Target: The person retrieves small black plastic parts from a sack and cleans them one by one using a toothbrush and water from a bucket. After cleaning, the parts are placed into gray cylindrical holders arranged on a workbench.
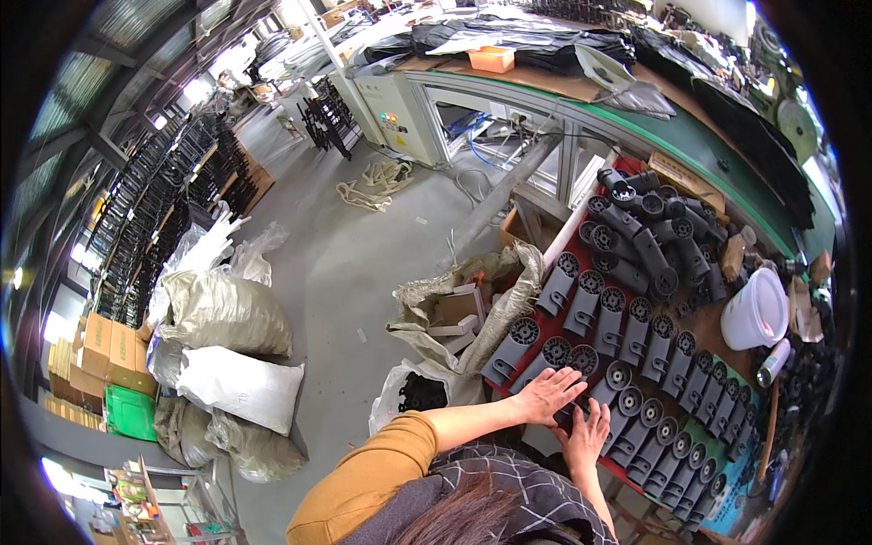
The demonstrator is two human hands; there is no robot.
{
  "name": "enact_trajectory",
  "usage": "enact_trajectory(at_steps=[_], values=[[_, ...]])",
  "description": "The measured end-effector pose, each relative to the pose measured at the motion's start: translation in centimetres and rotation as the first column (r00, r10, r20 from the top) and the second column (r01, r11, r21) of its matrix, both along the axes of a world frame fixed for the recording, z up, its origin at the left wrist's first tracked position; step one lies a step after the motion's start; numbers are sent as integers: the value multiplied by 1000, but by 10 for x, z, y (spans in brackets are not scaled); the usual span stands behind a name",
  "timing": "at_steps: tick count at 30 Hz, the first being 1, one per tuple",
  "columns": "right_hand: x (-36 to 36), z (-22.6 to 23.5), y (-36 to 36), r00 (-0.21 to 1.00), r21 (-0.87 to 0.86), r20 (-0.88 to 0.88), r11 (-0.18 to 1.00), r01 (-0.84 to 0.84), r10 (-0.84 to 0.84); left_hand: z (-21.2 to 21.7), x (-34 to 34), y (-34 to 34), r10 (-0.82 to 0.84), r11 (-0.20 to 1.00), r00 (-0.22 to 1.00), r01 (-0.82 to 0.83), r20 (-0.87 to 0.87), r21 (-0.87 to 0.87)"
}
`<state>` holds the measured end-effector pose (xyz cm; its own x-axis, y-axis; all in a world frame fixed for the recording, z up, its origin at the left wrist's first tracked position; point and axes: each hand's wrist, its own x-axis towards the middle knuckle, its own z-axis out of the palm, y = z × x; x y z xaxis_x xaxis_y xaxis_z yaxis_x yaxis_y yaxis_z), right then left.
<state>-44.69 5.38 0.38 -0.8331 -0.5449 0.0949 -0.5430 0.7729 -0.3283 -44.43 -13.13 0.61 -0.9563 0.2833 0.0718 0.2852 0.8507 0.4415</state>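
"Tubes [609,334]: how far along are they?"

"Two long rows are set out on the red desk [552,324], so I'd judge the lining-up well advanced. The heap [636,227] at the far end, lying every which way, looks like what's left."

"And the hands?"

"The left grip [549,396] is spread, released, over the near row. The right grip [586,436] curls just beside it; whether it's grasping a tube I can't tell, as the fingers hide the spot."

"What are the tubes like?"

"Plastic, I'd guess: smooth dark grey barrels, each with a round spoked disc at one end and a small tab towards the other."

"Anything rougher nearby?"

"A sack [513,318], coarse and crumpled, beside the desk, with stiff cardboard [459,309] inside. The white pail [756,309] past the rows is smooth."
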Motion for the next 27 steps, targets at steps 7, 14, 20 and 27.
enact_trajectory(at_steps=[7,14,20,27], values=[[-12,-1,8,960,-592,127,757,276,-250,4,2,17,-40,992,999,40,2,-118],[-3,-13,14,910,-584,297,699,412,-287,0,2,25,-23,1000,999,23,29,-6],[-27,2,15,909,-500,314,766,405,-275,-1,3,20,7,998,1000,-5,-18,62],[4,7,23,933,-503,288,795,339,-216,6,-1,21,37,987,998,-46,59,156]])
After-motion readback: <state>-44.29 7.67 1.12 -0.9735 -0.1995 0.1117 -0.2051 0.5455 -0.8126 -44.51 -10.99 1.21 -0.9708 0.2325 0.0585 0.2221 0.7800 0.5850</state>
